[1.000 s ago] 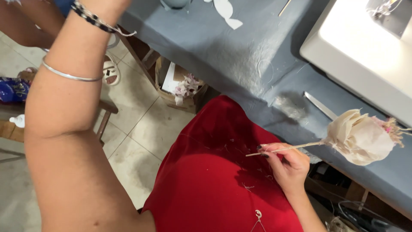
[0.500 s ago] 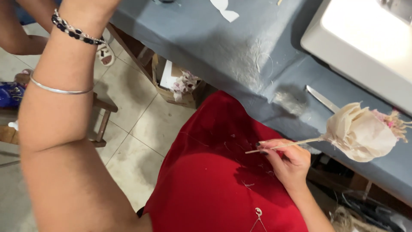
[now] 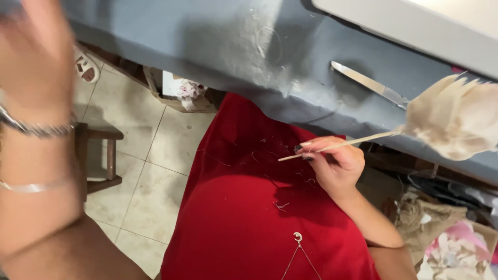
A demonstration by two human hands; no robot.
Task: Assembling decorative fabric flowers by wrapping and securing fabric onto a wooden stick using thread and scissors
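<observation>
While right hand pinches thin stick of cream fabric flower, left hand blurred, grip unclear.

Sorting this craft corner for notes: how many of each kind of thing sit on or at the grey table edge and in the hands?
Fabric flower on a stick, held by the right hand: 1
Metal blade on the grey table: 1
Bracelets on the left wrist: 2
Total: 4
</observation>
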